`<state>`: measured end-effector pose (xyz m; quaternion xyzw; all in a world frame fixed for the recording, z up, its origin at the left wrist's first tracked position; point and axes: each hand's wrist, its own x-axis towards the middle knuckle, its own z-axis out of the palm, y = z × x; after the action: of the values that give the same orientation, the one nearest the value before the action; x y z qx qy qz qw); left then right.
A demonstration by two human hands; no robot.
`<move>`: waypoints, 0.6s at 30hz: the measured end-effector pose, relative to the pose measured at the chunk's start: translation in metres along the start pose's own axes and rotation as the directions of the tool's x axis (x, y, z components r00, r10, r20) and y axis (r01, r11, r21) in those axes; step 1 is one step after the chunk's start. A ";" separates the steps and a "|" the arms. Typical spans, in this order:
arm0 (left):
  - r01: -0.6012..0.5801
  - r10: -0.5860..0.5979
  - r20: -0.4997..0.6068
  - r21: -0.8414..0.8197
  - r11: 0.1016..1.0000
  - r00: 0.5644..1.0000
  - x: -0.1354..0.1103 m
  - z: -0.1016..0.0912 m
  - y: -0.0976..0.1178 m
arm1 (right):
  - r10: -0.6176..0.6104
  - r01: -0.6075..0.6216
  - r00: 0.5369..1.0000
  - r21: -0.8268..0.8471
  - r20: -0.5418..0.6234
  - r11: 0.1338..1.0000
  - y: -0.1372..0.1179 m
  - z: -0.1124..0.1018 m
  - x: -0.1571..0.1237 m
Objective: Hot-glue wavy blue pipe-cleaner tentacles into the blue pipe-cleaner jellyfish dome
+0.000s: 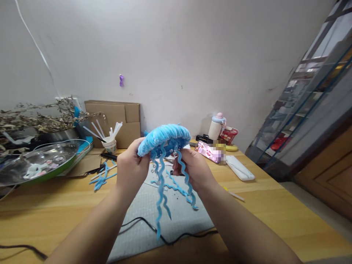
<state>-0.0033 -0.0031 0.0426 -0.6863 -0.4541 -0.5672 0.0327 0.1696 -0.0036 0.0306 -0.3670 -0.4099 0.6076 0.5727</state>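
A light-blue fuzzy jellyfish [165, 137], made of pipe cleaners, hangs above the table in both hands. Its domed cap is tilted so that the underside partly shows, with several wavy tentacles [161, 190] dangling from it. My left hand [132, 165] is closed on the cap's left edge, thumb in front. At the right rim, my right hand [194, 165] is closed on the cap, its fingertips partly hidden behind a tentacle. Small clear beads show under the cap. Below lies a grey mat [137, 231] with more wavy blue pipe cleaners [176, 187] on it.
Loose blue pipe cleaners [100, 179] and a paper cup of glue sticks [110, 143] are on the left, near a metal bowl [63, 150]. A phone [207, 151], white case [239, 168] and bottle [216, 128] stand or lie right. A black cable [176, 242] crosses the mat.
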 end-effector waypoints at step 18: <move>-0.040 0.039 -0.047 -0.017 0.999 0.998 -0.003 0.000 -0.004 | -0.013 0.010 0.997 0.042 0.081 0.999 0.000 0.001 -0.007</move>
<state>-0.0062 -0.0020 0.0385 -0.6822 -0.4343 -0.5862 0.0481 0.1692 -0.0105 0.0306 -0.3278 -0.4222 0.6271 0.5666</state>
